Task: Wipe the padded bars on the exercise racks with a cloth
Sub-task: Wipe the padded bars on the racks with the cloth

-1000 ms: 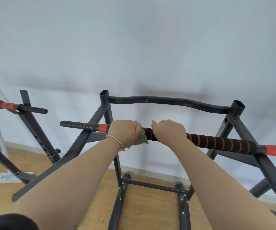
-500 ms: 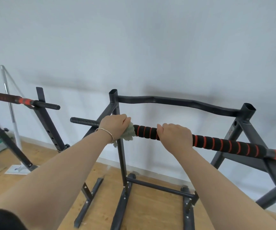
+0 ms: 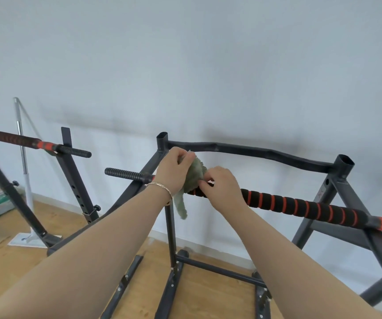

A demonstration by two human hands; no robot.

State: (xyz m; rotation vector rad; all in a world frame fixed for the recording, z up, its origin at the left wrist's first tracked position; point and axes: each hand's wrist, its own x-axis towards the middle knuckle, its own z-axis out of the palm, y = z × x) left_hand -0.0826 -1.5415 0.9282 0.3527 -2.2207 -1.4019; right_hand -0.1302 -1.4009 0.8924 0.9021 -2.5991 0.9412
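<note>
A pale wall (image 3: pixel 185 65) fills most of what I see, with the wood floor (image 3: pixel 12 261) below it. Against the wall stands the rack (image 3: pixel 266 151) I am working on, and a left rack (image 3: pixel 75 180) stands well apart from it. Across the near one runs the bar (image 3: pixel 300 204), foam-padded in black with red stripes, reaching from under my hands out to the right edge of view. The far bar (image 3: pixel 12 140) on the other frame is padded too, and nothing touches it. A mop (image 3: pixel 23 157) leans on the wall behind it.

My left hand (image 3: pixel 173 171) is raised just above the bar's left end, fingers curled round the bunched top of the cloth (image 3: pixel 193 178). The cloth is green and fluffy. It drapes over the bar where the padding begins, and a tail hangs below. My right hand (image 3: pixel 222 183) is just beside it, thumb and fingertips pinching the cloth's edge at the bar. Whether they also touch the foam I cannot tell. A thin bracelet (image 3: pixel 161 186) sits on my left wrist.

As I judge it, I am rearranging the cloth, not wiping. It sits at the very start of the padding, so the whole striped run to the right looks like work to come, though the foam itself shows no sign either way. The far bar, I reckon, is left to do after that.
</note>
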